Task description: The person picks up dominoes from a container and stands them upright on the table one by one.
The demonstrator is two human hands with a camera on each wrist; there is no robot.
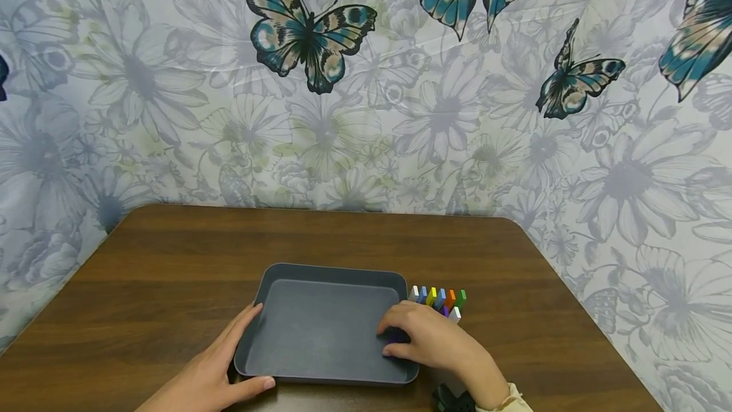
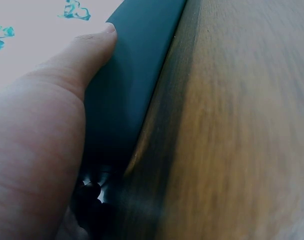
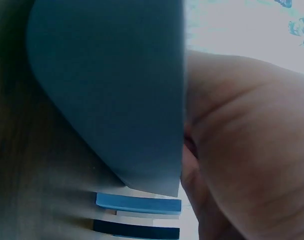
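A dark grey rectangular tray (image 1: pixel 320 329) lies on the table. My left hand (image 1: pixel 214 364) is at its front left corner, fingers along the left side and thumb against the front wall. The left wrist view shows that thumb (image 2: pixel 99 42) extended on the tray's outer wall (image 2: pixel 126 75). Over the tray's right side, my right hand (image 1: pixel 429 339) reaches inside with bent fingers and thumb, pinching a small purple block (image 1: pixel 396 336) mostly hidden by the hand. In the right wrist view the tray wall (image 3: pixel 111 100) hides the fingertips.
Several thin coloured blocks stand beside the tray's right edge, among them a yellow block (image 1: pixel 431 296), an orange block (image 1: pixel 450 299) and a green block (image 1: pixel 460 299). A black object (image 1: pixel 452 399) is below the right wrist. Behind the wooden table (image 1: pixel 171 259) hangs a butterfly-patterned cloth (image 1: pixel 343 145).
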